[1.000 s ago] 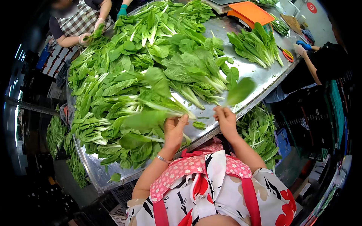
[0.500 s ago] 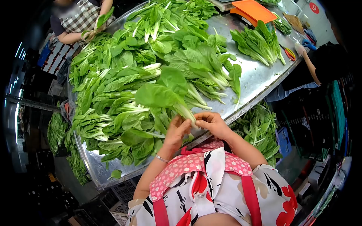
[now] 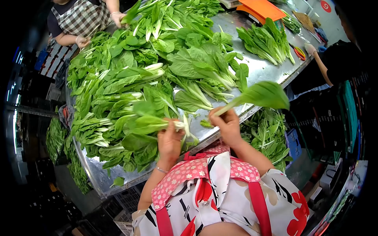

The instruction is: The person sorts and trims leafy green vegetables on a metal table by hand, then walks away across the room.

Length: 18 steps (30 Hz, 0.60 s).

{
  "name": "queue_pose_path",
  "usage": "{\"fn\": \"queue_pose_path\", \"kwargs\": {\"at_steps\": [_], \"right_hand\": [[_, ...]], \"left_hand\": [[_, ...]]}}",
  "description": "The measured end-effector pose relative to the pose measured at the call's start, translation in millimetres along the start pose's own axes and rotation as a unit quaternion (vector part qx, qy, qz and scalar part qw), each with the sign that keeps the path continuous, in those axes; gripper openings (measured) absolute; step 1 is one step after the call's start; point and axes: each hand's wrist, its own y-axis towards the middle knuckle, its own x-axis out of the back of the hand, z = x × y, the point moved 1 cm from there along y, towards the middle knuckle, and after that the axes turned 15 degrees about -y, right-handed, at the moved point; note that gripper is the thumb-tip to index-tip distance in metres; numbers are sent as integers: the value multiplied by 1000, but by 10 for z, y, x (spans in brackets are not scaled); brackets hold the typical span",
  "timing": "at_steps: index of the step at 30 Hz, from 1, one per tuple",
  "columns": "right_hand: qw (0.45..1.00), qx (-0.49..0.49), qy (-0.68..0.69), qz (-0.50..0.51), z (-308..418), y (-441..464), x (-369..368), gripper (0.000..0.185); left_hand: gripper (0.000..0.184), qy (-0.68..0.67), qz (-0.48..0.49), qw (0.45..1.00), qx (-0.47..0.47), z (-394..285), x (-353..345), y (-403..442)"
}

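My left hand (image 3: 170, 142) is closed around the white stem end of a leafy green plant (image 3: 143, 124), whose leaves point left over the pile. In my right hand (image 3: 227, 125) a single large leaf (image 3: 264, 95) is pinched by its pale stalk. That leaf sticks out to the right past the table edge and is slightly blurred. Between my hands, pale stalks (image 3: 187, 128) and a small leaf scrap lie on the metal table (image 3: 232, 94). Beyond them spreads a big heap of leafy greens (image 3: 114, 84) with white stems.
A separate bunch of greens (image 3: 267, 41) lies at right, near scissors (image 3: 299, 52) and an orange-topped scale (image 3: 262, 11). More greens (image 3: 267, 139) are below the table edge. A co-worker in a checkered apron (image 3: 80, 17) stands at far left; another's gloved hand (image 3: 310, 48) is at right.
My hands were together on one plant; now they are apart. The right hand has pulled a leaf off to the right, while the left holds the rest at left.
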Motion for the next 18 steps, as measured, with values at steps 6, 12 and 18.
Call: {"fn": "queue_pose_path", "kwargs": {"at_steps": [6,12,18], "right_hand": [[794,59,-567,213,-136,224,244,17],[736,168,-655,-36,-454,652,176,21],[928,-66,-351,105,-296,701,268,24]], "left_hand": [[11,30,110,986,-124,-262,-157,-71],[13,83,129,987,-38,163,-153,53],[18,64,102,993,11,110,-92,-10]]}}
